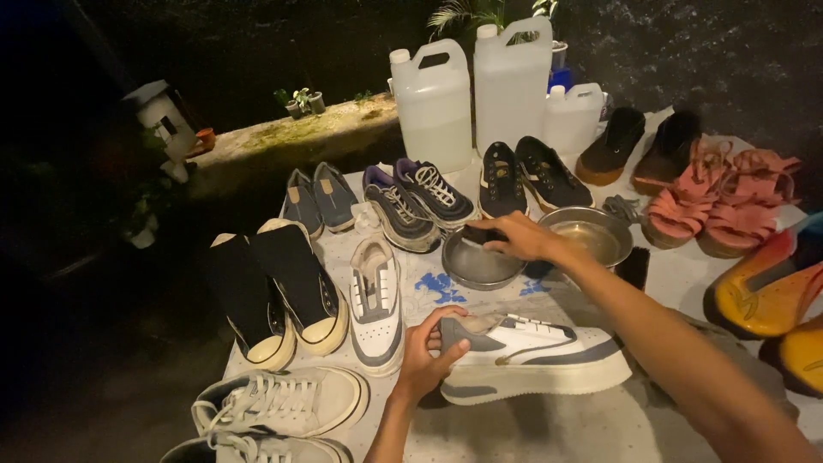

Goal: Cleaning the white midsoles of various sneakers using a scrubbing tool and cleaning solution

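The left hand (429, 353) is closed around the heel end of a white sneaker (536, 358) with grey panels, fingers curled over the collar and thumb on the near side. The sneaker lies on the counter (531, 429) right in front of the person, its long axis running left to right, heel at the left hand and toe pointing away to the right.

The right hand (519, 236) reaches farther out, over the rim of a metal bowl (476, 266), with fingers pinched on a small dark brush (482, 233) held above the bowl. A second metal bowl (596, 236) with water sits just beside it to the right.

From the right hand, the sneaker lies nearer the body and slightly right, under the right forearm; the left hand is plainly the nearer one and already on it.

Around them stand more shoes: a matching white sneaker (375, 304) just to the left, black high-tops (279, 296), pink sandals (720, 201), and clear plastic jugs (471, 94) at the back.
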